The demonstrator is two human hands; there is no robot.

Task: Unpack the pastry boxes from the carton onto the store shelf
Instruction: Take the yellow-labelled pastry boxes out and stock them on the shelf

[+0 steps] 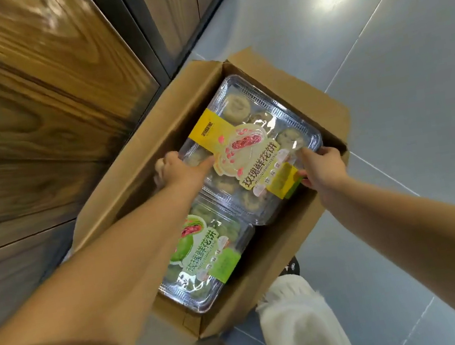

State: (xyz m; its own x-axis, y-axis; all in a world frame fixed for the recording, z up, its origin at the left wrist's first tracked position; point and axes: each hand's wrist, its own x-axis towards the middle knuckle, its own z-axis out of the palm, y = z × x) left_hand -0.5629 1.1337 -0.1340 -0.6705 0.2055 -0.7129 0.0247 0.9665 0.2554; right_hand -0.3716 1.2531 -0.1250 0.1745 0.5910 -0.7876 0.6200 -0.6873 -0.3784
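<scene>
**Two hands on the yellow box inside the open carton**

Yellow box (249, 151) — a clear plastic pastry tray with a yellow band and printed label across its lid; round pastries show through the plastic. It sits in the far half of the carton (121, 189), tilted, its near end overlapping the far edge of the green box (204, 259). The green box, of the same form but with a green band, lies in the near half of the carton, partly hidden under the left forearm.

Left hand (178, 171) — placed at the left long edge of the yellow box, between the box and the carton wall. The thumb lies flat on the lid, pointing toward the label; the other fingers curl down over the edge, blurred, so how far they wrap beneath cannot be told.

Right hand (324, 169) — closed on the near right corner of the yellow box. The thumb rests on the lid near the band's end; the fingers fold around the rim below it. Both hands thus grip the one box from opposite sides.

Carton — brown cardboard, flaps spread open, standing on a grey tiled floor (385, 87). A wood-grain cabinet (32, 113) stands just beside its left flap. The person's pale trouser legs (298, 325) and a dark shoe (293, 266) appear at the carton's near end.
</scene>
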